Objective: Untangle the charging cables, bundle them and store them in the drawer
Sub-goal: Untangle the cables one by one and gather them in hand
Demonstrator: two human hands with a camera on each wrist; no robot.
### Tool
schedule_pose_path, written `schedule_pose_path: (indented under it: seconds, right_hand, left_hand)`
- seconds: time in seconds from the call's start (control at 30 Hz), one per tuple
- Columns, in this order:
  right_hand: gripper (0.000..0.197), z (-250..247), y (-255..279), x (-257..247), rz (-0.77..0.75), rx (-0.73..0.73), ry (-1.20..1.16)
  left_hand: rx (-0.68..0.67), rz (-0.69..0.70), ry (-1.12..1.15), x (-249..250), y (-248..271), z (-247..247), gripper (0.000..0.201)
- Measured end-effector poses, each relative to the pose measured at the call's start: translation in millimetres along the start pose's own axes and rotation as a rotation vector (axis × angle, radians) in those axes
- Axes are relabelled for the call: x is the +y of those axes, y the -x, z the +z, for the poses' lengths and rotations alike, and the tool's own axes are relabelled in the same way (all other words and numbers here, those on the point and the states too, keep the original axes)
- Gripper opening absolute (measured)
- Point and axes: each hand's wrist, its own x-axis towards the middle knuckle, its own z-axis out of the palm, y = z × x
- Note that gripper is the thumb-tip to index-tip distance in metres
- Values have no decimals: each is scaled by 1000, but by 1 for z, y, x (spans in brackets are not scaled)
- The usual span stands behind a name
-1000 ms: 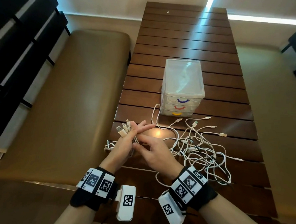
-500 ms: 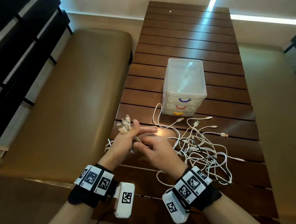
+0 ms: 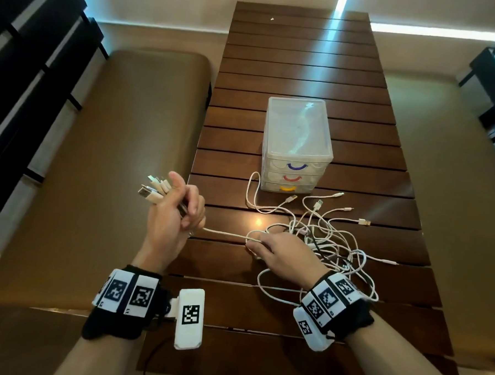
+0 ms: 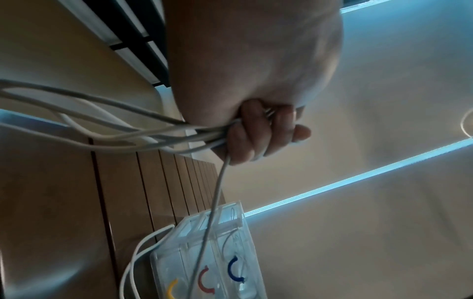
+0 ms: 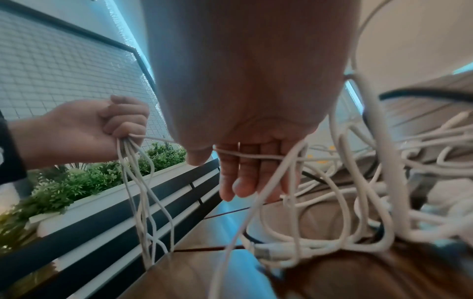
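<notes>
Curling around a bunch of white cable ends [image 3: 154, 188], the left hand's [image 3: 172, 215] fingers [image 4: 252, 133] hold them above the surface's [image 3: 304, 61] left edge. Right hand [image 3: 283, 253], previously beside the left, now lies apart on the tangled cables [image 3: 328, 237], fingers [image 5: 240, 174] straight, one strand crossing them (right-wrist view only). Drawer unit [image 3: 297, 145] stands behind.

White cables [image 3: 324, 234] on a dark brown slatted table [image 3: 303, 75]. Clear drawer box [image 3: 297, 138] with blue, red and yellow handles. Black wristbands [image 3: 122, 304] carry black-and-white square codes. Tan bench [image 3: 113, 151].
</notes>
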Motion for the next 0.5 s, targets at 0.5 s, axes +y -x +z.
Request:
schedule_pose_path:
  seconds: [0.5]
  right_hand:
    - [35, -30, 3, -7, 52, 165, -81]
  left_hand:
    - [-196, -239, -1213, -49, -6, 46, 30]
